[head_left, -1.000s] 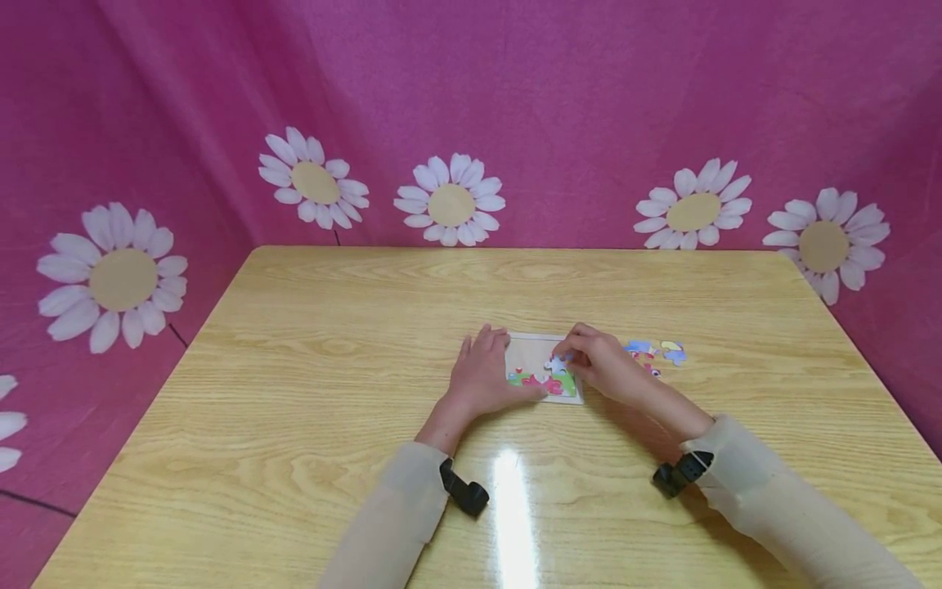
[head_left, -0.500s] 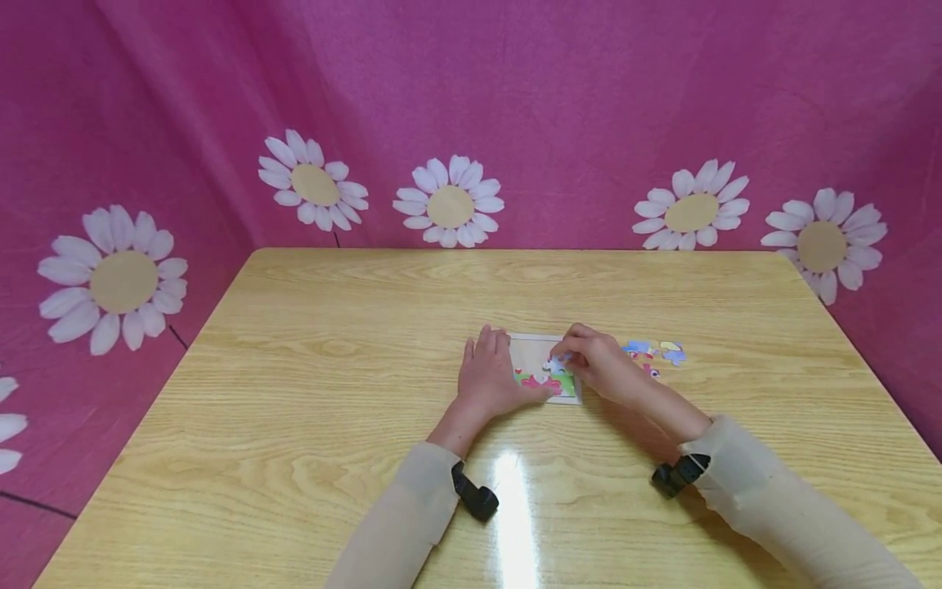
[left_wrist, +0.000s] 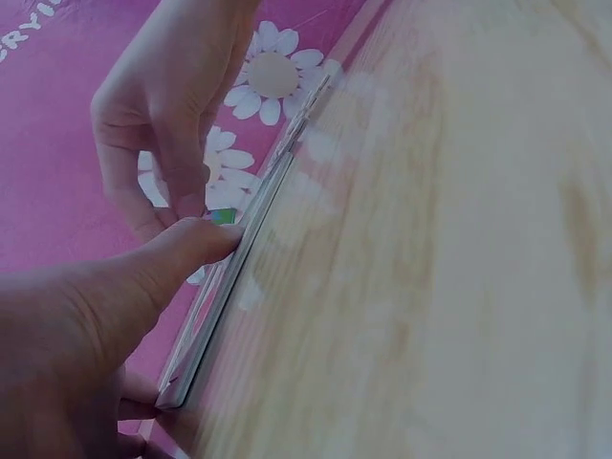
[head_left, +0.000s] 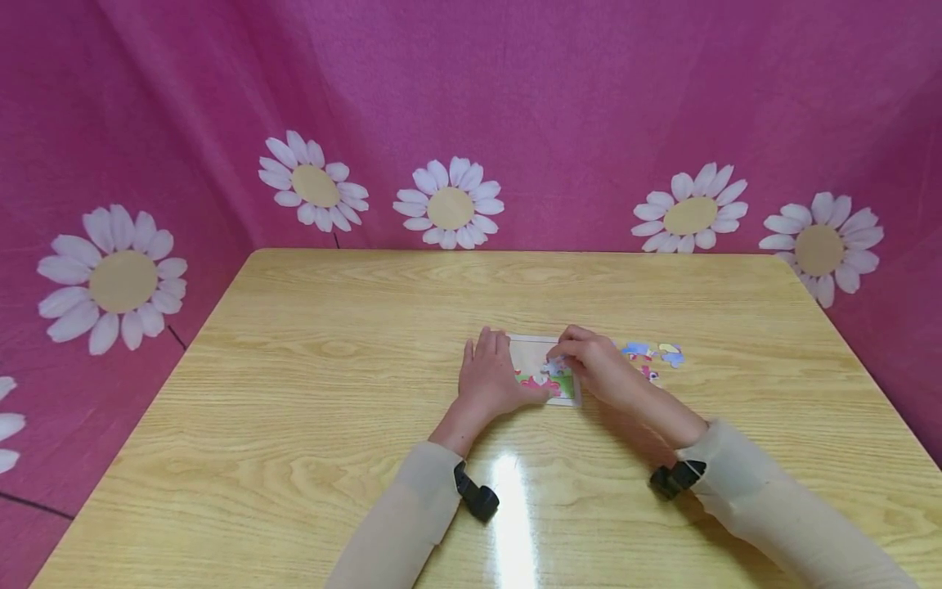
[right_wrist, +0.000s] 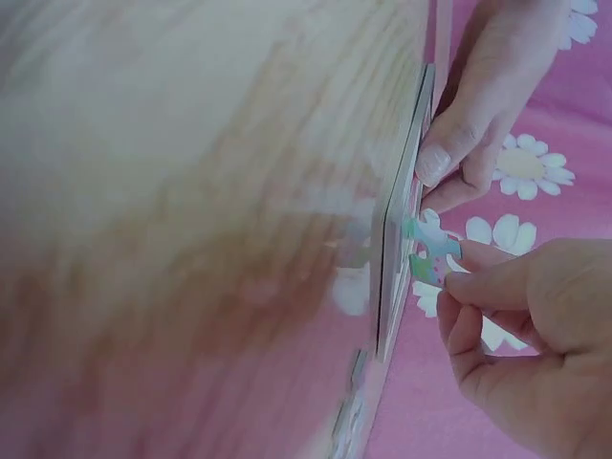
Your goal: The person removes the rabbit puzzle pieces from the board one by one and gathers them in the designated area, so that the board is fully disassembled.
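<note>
- R hand point(head_left: 599, 368) pinches small blue-green jigsaw pc point(right_wrist: 435, 256), nearer it than L; pc's long axis unclear.
- L hand point(head_left: 488, 380) spread, thumb pressing flat pale-rimmed puzzle tray point(head_left: 540, 338), R of frame ctr, btwn hands.
- Loose blue-pink pcs point(head_left: 637, 349) further R.

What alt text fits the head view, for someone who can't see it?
A person's right hand pinches a puzzle piece at the right side of a part-filled puzzle tray; the left hand holds its left side. Loose pieces lie rightward on the wooden table, before a pink daisy-print cloth.
</note>
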`<state>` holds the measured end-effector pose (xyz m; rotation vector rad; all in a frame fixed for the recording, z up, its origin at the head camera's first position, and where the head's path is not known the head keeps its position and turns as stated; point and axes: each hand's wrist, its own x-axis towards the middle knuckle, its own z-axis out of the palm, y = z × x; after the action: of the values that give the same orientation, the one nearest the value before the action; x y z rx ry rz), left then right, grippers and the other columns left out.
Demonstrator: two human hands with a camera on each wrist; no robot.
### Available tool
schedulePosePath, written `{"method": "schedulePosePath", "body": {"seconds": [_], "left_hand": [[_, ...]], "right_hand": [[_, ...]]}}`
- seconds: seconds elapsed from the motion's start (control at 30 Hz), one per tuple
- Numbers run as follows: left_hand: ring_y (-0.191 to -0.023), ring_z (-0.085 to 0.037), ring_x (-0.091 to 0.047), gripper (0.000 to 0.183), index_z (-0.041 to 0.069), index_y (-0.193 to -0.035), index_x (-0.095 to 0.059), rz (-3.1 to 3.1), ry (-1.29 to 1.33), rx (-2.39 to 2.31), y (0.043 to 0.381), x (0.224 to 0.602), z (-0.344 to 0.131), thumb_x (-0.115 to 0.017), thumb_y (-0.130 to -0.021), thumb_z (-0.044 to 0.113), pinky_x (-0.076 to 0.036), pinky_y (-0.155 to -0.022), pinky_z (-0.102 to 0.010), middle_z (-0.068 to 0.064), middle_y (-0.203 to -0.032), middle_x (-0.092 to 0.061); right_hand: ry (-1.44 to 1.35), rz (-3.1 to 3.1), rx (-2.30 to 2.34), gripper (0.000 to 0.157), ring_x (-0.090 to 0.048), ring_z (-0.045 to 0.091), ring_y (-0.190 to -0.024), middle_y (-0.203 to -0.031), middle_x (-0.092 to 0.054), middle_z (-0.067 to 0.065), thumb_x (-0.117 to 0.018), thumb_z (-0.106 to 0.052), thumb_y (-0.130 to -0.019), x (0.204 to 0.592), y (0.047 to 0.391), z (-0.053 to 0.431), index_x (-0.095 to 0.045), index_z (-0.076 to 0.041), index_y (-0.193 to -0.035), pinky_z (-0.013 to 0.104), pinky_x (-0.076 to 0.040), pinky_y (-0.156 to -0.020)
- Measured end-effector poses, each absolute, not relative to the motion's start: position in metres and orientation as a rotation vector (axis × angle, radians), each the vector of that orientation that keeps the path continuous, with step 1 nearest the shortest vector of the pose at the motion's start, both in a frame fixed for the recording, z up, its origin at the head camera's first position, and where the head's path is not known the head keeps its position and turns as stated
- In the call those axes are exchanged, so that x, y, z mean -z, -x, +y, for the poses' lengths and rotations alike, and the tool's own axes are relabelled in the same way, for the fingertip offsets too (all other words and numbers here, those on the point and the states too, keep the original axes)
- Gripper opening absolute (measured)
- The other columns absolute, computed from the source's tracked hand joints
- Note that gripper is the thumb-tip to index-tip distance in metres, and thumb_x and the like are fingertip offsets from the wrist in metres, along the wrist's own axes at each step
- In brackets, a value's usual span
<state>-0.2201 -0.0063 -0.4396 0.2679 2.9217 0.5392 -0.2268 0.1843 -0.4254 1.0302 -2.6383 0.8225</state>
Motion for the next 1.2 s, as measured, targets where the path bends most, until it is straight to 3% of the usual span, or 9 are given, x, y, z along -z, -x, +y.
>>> {"method": "schedulePosePath", "body": {"seconds": [0.5,0.77,1.0,1.2], "left_hand": [[-0.154,-0.026,-0.016,0.109,0.003,-0.148,-0.031,2.939,-0.291,-0.548,0.218,0.441,-0.007,-0.07,-0.072,0.07,-0.013,-0.128,-0.045,-0.012,-0.158,-0.032],[-0.153,-0.026,-0.017,0.107,0.004,-0.147,-0.033,2.935,-0.333,-0.627,0.218,0.442,-0.011,-0.069,-0.072,0.071,-0.013,-0.128,-0.044,-0.011,-0.156,-0.035],[-0.154,-0.026,-0.016,0.094,0.005,-0.148,-0.035,2.85,-0.432,-0.74,0.222,0.441,-0.025,-0.07,-0.078,0.057,-0.013,-0.128,-0.044,-0.009,-0.157,-0.034],[-0.155,-0.025,-0.013,0.092,0.005,-0.15,-0.033,2.758,-0.502,-0.785,0.228,0.44,-0.037,-0.067,-0.081,0.055,-0.011,-0.129,-0.041,-0.008,-0.16,-0.03]], "right_hand": [[-0.784,-2.687,-1.029,0.024,-0.058,0.015,-0.078,-0.089,-0.066,0.009,-0.064,0.015,-0.084,0.433,0.225,0.204,-0.075,-0.003,-0.095,0.018,-0.051,-0.066],[-0.715,-2.724,-1.035,0.024,-0.06,0.014,-0.079,-0.091,-0.066,0.009,-0.064,0.014,-0.084,0.431,0.22,0.218,-0.075,-0.002,-0.097,0.017,-0.054,-0.069],[-0.672,-2.736,-1.029,0.021,-0.063,0.016,-0.08,-0.094,-0.066,0.01,-0.064,0.013,-0.085,0.43,0.217,0.23,-0.075,-0.002,-0.096,0.02,-0.057,-0.068],[-0.659,-2.718,-0.988,0.023,-0.063,0.015,-0.078,-0.092,-0.066,0.009,-0.064,0.013,-0.085,0.43,0.214,0.24,-0.075,-0.003,-0.096,0.019,-0.055,-0.065]]}}
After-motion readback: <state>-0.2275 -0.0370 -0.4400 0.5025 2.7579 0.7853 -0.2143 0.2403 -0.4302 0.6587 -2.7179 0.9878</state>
